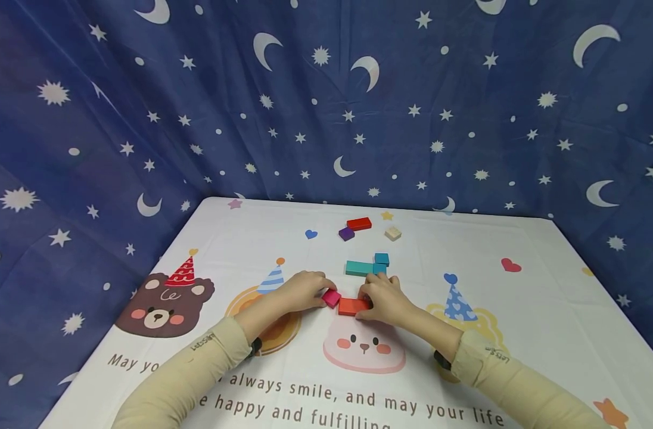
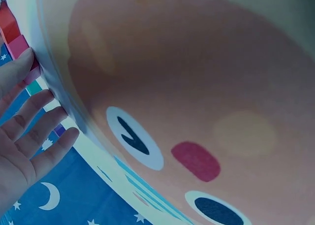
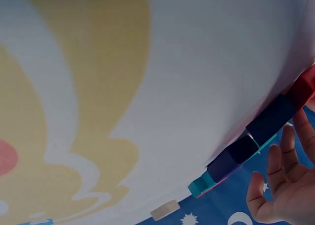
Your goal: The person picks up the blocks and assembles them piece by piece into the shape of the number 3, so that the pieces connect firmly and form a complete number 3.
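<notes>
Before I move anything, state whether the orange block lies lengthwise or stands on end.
Lying lengthwise: in the head view, the orange block runs long from left to right, the right hand holding its right end.

from my head i see the white bench (image 1: 546, 333) in soft, even, bright light, its source out of frame. my 2 wrist views are dimmer and cool-toned. in the left, a broad shadow dulls the printed face (image 2: 172, 87) and the upper right corner is murky; in the right, a block (image 3: 270, 117) near my right grip (image 3: 290, 188) sits in near-black shade.
</notes>
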The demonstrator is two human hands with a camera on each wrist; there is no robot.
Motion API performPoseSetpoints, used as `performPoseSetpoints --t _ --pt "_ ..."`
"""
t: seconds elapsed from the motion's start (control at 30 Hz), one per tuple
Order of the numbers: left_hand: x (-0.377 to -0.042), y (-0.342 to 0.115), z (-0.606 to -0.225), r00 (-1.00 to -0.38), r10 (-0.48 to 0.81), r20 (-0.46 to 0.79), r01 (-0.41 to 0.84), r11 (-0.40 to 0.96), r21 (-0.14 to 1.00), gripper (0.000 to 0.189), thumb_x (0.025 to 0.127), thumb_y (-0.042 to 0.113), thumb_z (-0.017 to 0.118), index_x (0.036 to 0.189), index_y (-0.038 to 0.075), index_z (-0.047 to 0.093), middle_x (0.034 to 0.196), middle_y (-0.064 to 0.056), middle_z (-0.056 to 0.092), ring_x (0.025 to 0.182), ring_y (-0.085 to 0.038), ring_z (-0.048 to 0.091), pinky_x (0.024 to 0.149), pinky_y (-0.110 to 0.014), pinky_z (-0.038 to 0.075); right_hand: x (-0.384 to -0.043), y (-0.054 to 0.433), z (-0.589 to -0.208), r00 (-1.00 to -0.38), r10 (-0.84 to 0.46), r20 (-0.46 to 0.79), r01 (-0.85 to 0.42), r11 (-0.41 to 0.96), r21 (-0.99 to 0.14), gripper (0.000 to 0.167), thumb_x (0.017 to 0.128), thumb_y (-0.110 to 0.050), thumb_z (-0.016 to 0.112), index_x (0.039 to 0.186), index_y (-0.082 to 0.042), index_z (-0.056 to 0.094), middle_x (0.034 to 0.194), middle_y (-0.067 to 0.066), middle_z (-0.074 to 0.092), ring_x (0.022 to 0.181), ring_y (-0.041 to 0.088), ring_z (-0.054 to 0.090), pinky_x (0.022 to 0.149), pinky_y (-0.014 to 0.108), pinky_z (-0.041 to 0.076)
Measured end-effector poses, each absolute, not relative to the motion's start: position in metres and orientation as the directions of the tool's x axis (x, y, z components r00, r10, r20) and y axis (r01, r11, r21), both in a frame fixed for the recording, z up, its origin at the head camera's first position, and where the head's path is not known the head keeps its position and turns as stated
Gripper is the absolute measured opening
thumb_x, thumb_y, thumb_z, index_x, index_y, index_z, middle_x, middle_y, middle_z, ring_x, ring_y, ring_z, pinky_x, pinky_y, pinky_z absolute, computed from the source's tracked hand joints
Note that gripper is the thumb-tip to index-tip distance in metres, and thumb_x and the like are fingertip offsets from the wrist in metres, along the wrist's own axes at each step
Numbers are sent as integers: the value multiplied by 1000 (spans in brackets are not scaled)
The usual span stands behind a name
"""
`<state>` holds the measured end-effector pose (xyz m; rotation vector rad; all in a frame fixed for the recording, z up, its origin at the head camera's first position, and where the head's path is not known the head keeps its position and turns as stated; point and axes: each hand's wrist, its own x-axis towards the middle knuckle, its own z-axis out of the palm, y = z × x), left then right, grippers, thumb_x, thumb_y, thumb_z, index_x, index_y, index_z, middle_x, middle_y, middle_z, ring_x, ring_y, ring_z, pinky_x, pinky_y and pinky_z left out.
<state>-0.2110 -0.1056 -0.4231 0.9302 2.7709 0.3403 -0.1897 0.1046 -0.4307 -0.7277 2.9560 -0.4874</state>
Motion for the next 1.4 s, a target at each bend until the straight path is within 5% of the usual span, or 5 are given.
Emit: performPoseSetpoints --t 1.03,1.4 --pt "-214 -109 -425 -784 607 -134 548 777 310 40 80 22 75 119 16 66 90 1 60 77 -11 48 75 -27 43 -190 132 -430 -866 -499 22 -468 796 -384 29 71 -29 81 94 -17 69 97 0 57 95 21 48 80 41 35" --pt "-212 -113 -418 -784 597 -170 508 774 377 46 81 23 74 125 15 61 112 -5 66 94 -16 56 91 -38 47 -192 144 -426 -865 -502 9 -462 788 -407 31 75 -29 79 99 -13 68 96 2 59 91 20 50 78 39 36"
